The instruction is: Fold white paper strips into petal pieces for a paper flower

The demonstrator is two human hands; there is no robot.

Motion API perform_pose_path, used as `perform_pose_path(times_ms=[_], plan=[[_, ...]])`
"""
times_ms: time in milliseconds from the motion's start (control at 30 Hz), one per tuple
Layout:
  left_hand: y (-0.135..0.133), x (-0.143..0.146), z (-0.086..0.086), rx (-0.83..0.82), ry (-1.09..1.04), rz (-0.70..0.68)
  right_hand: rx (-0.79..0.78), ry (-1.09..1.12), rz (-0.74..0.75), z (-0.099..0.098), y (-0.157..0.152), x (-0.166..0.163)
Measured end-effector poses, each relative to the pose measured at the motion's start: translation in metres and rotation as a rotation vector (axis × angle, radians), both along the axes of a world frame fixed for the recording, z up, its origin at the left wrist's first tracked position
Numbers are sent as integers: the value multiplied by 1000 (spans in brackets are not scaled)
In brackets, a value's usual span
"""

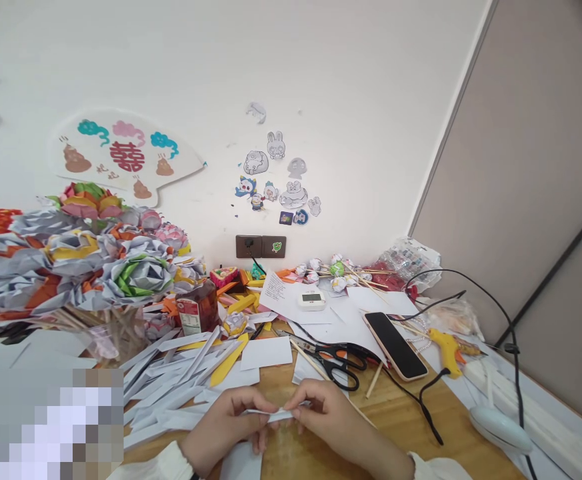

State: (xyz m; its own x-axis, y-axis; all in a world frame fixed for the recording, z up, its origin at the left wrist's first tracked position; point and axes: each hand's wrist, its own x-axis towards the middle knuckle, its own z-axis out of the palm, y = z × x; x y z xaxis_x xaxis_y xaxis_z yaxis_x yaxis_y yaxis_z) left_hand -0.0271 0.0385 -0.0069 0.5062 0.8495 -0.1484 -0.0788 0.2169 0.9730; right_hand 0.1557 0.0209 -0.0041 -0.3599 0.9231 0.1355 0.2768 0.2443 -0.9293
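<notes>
Between my two hands is a small folded piece of white paper [281, 416], low over the wooden table [291, 457]. My left hand [235, 417] pinches its left end between thumb and fingers. On the other end, my right hand [323, 413] has a similar pinch. Left of my hands lies a heap of folded white paper strips [171, 393], with a few yellow ones among them. A white sheet [267, 352] rests just beyond my fingers. Black-handled scissors [338, 363] lie past my right hand.
Folded paper flowers [135, 273] crowd the left side, near a dark red bottle [198, 310]. A phone [395, 347], a yellow glue gun [445, 350], dark cables [425, 407] and a lamp-like white object [501, 430] occupy the right. A white timer [312, 300] sits on papers.
</notes>
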Motion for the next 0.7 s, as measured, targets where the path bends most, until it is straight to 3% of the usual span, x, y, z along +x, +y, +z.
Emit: perform_pose_path(times_ms=[300,567,700], plan=[[-3,4,3,103,177,55,-30,4,-26,-4,2,1],[-3,7,-4,140,183,140,-2,39,-57,1,2,-2],[-6,6,-1,171,198,143,-86,99,-31,-3,4,1]])
